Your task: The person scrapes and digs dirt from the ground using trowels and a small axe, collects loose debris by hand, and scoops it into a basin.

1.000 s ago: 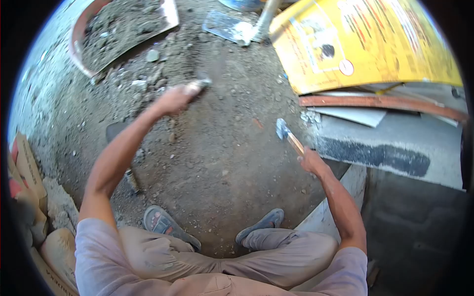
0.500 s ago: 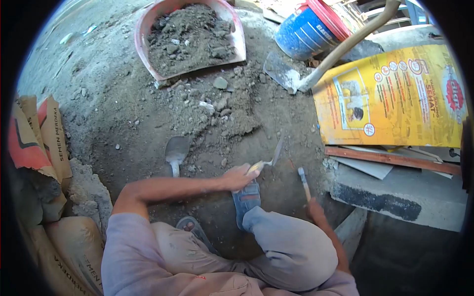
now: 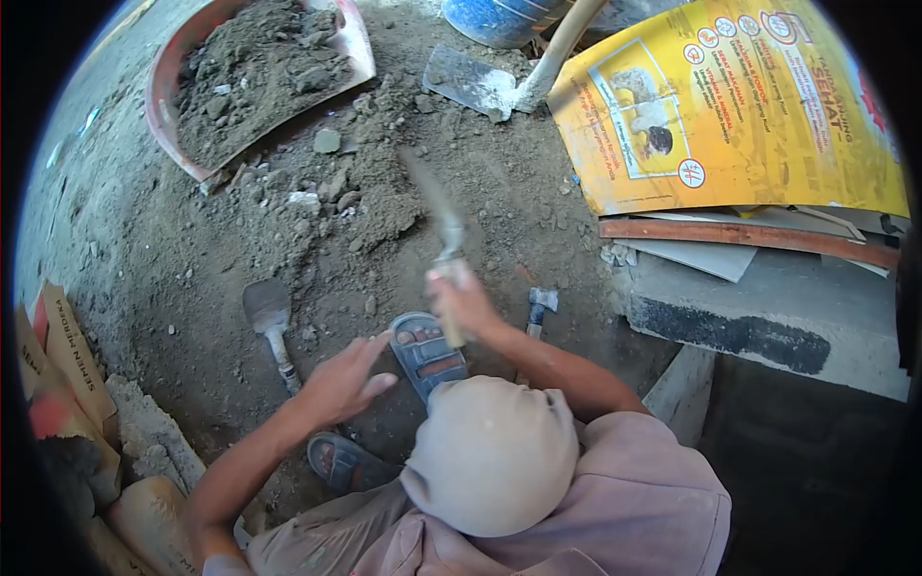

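My right hand (image 3: 465,303) is closed around the wooden handle of a trowel (image 3: 451,237). The trowel's blade, smeared by motion, points forward over the soil. My left hand (image 3: 346,380) is empty, with its fingers stretched out beside my sandalled foot (image 3: 427,355). On the ground right of my right hand lies a hammer (image 3: 543,301), its handle partly hidden behind my right forearm. A small shovel (image 3: 266,309) rests on the dirt beyond my left hand, its grip end near my wrist.
A pinkish scoop-shaped container (image 3: 165,125) full of soil stands at the upper left. A hoe (image 3: 471,79), a blue bucket (image 3: 495,21) and a yellow printed sheet (image 3: 730,106) are ahead to the right. A concrete ledge (image 3: 759,298) borders the right; cement bags (image 3: 82,365) lie left.
The trowel has passed from my left hand to my right hand. My right hand has let go of the hammer, now on the ground. My left hand has opened and drawn back left.
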`<state>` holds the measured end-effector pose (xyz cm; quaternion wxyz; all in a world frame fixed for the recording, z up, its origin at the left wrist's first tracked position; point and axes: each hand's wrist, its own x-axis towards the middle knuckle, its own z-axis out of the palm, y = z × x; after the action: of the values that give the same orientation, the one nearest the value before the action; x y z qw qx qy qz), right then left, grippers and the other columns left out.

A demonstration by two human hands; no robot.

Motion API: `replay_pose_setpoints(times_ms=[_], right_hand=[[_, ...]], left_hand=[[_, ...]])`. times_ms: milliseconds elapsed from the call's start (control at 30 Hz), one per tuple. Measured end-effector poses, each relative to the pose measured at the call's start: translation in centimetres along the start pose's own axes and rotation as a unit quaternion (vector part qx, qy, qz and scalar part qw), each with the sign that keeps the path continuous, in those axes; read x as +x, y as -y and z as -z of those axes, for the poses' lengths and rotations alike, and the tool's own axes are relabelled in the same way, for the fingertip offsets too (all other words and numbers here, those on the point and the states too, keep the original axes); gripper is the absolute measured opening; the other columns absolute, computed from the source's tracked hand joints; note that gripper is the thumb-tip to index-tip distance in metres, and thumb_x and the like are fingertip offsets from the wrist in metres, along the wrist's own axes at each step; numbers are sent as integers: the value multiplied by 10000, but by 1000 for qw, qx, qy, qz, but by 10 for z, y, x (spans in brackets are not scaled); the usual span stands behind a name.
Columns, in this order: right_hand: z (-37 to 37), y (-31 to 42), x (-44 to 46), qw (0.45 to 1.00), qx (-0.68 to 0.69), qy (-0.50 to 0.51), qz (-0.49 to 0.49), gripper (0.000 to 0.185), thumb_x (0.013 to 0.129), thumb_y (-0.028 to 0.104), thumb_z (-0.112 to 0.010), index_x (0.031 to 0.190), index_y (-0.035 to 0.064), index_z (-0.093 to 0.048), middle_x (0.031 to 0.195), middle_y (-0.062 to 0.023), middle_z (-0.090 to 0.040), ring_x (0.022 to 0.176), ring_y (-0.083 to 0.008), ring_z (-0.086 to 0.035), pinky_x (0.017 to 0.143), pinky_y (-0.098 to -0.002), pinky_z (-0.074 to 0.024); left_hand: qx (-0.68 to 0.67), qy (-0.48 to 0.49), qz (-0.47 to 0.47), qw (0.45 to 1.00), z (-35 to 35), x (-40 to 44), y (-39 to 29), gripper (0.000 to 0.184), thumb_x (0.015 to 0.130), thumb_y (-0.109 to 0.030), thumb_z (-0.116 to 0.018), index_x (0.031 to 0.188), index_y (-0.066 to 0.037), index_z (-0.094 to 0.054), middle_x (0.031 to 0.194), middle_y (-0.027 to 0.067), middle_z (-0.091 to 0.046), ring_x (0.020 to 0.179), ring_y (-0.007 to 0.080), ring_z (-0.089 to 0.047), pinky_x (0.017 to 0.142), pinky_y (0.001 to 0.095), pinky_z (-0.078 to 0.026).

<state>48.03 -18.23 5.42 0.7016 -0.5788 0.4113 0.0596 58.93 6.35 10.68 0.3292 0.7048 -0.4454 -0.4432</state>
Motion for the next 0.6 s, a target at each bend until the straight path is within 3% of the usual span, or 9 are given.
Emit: replay_pose_setpoints(times_ms=[33, 100, 133, 200, 233, 300, 400, 467, 600], right_hand=[[41, -7, 8, 992, -80, -89, 30, 328, 940, 300, -598, 1099, 96, -396, 767, -31, -527, 544, -110, -547, 436, -271, -486], [126, -7, 14, 950, -178, -255, 9, 370, 918, 265, -623, 1151, 87, -396, 770, -53, -568, 524, -138, -569, 414, -291, -501], [173, -11, 19, 949, -161, -272, 9, 290, 931, 270, -614, 1074, 130, -405, 721, -27, -517, 441, -118, -492, 359, -296, -457], [255, -32, 42, 909, -216, -355, -8, 259, 938, 272, -595, 1045, 119, -415, 686, -26, -496, 446, -137, -493, 355, -314, -450], [263, -40, 54, 910, -209, -357, -15, 259, 938, 272, -595, 1045, 119, -415, 686, -26, -496, 446, -137, -493, 355, -314, -450], [271, -57, 85, 925, 149, -335, -100, 263, 938, 254, -593, 1059, 107, -412, 683, -28, -485, 466, -148, -500, 369, -338, -461], [169, -29, 59, 943, 89, -319, -24, 264, 933, 241, -598, 1072, 102, -421, 682, -29, -482, 490, -152, -513, 384, -358, -472], [147, 2, 37, 979, -75, -166, -96, 260, 927, 235, -606, 1068, 105, -430, 689, -31, -492, 474, -151, -512, 368, -347, -465], [209, 46, 101, 974, -34, -226, -4, 218, 926, 233, -606, 1000, 92, -457, 658, -27, -501, 437, -135, -501, 348, -313, -465]], left_hand=[[-1, 25, 24, 999, 6, -7, 2, 590, 929, -287, -572, 1417, -40, -351, 1194, 233, -544, 1108, 418, -546, 915, 470, -453], [-8, -33, 71, 997, 12, -27, 24, 514, 925, -246, -574, 1373, -50, -416, 1167, 215, -561, 1071, 405, -565, 918, 445, -457], [14, -60, 90, 994, 15, -38, 35, 478, 923, -229, -574, 1344, -42, -448, 1148, 209, -570, 1057, 397, -571, 909, 441, -458], [43, -81, 112, 990, 26, -48, 48, 443, 920, -212, -574, 1315, -34, -479, 1129, 203, -580, 1043, 389, -577, 900, 437, -459], [27, -78, 143, 986, 32, -50, 50, 404, 924, -201, -567, 1283, -27, -502, 1110, 201, -588, 1038, 384, -581, 891, 435, -459], [18, -80, 174, 981, 39, -42, 45, 367, 928, -190, -559, 1252, -21, -524, 1091, 199, -596, 1033, 379, -586, 882, 434, -459], [55, -86, 153, 983, 46, -30, 35, 323, 936, -188, -549, 1208, -13, -548, 1060, 201, -606, 1004, 377, -595, 864, 426, -460], [94, -61, 147, 983, 55, -23, 31, 314, 945, -197, -537, 1200, -14, -549, 1052, 200, -606, 988, 381, -598, 855, 420, -463], [80, -72, 196, 975, 71, -30, 22, 317, 949, -208, -531, 1198, -13, -552, 1048, 203, -608, 989, 395, -594, 855, 428, -463]])
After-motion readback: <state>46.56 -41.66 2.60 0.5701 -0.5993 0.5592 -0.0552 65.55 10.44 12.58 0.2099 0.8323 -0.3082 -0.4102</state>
